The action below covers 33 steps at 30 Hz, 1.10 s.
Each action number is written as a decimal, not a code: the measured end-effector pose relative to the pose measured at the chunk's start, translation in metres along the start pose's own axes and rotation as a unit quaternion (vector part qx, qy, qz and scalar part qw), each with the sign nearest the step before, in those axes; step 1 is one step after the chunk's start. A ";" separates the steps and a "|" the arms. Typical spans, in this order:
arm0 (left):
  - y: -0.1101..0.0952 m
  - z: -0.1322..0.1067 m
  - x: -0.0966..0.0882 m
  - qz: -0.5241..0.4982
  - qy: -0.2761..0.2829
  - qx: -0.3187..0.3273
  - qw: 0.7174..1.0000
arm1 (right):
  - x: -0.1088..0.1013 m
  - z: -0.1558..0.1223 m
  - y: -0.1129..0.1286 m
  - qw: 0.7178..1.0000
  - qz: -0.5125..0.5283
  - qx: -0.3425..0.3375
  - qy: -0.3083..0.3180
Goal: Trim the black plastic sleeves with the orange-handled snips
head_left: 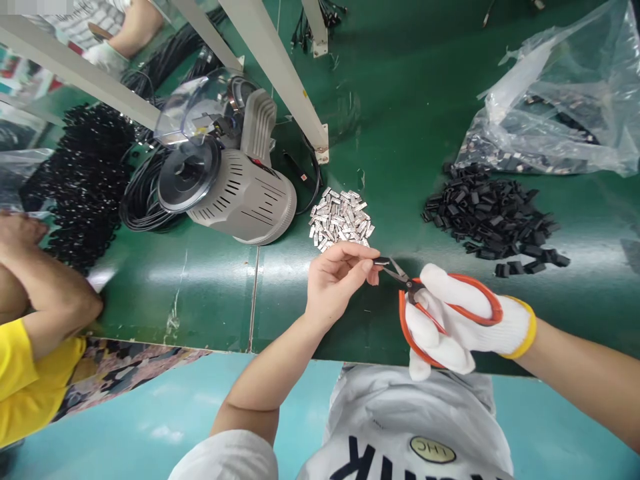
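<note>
My bare left hand [337, 277] pinches a small black piece with a bright metal edge [382, 261] between thumb and fingers. In a white glove with a yellow cuff, my right hand [450, 320] is wrapped round red-handled scissors [493, 303]. The scissor blades are parted, and their tips reach the black piece; whether they touch it I cannot tell. Just beyond my left hand lies a pile of small silver metal pieces [343, 217]. A heap of black plastic pieces [493, 210] sits farther right, beyond my gloved hand.
A grey machine [245, 193] with a clear cover stands at the left, near white metal posts [280, 67]. Black cables [145, 193] and a dark heap of parts [85, 180] lie past it. A clear plastic bag [560, 100] rests back right. A co-worker's arm [50, 280] is at the left.
</note>
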<state>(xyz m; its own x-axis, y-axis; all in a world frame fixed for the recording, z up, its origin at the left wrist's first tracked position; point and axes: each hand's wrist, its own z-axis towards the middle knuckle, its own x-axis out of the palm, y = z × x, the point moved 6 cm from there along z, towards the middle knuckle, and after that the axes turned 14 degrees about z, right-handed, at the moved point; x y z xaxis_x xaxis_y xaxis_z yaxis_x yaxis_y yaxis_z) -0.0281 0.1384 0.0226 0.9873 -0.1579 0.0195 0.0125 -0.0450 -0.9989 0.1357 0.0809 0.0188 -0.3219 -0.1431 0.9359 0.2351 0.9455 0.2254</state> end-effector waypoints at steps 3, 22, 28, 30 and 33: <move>0.001 0.000 -0.001 0.011 -0.002 0.006 1.000 | 0.000 0.000 0.000 1.000 0.011 -0.012 0.012; -0.002 0.001 -0.003 0.004 -0.014 0.040 0.999 | 0.000 0.000 0.003 1.000 0.000 -0.018 0.014; -0.002 0.000 -0.002 0.005 -0.020 0.034 0.999 | 0.001 0.000 0.002 1.000 0.005 -0.001 -0.002; -0.002 0.000 -0.001 0.000 -0.013 0.041 0.999 | 0.002 0.000 0.003 1.000 0.004 -0.002 -0.006; -0.002 0.000 -0.001 -0.002 -0.010 0.047 0.999 | 0.003 -0.001 0.004 1.000 0.006 -0.007 -0.007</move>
<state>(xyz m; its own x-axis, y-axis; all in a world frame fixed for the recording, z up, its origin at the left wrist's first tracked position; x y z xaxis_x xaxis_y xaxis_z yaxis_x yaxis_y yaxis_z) -0.0290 0.1388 0.0250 0.9900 -0.1391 0.0234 0.0302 0.0472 -0.9984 0.1361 0.0842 0.0231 -0.3328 -0.1282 0.9343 0.2508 0.9430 0.2187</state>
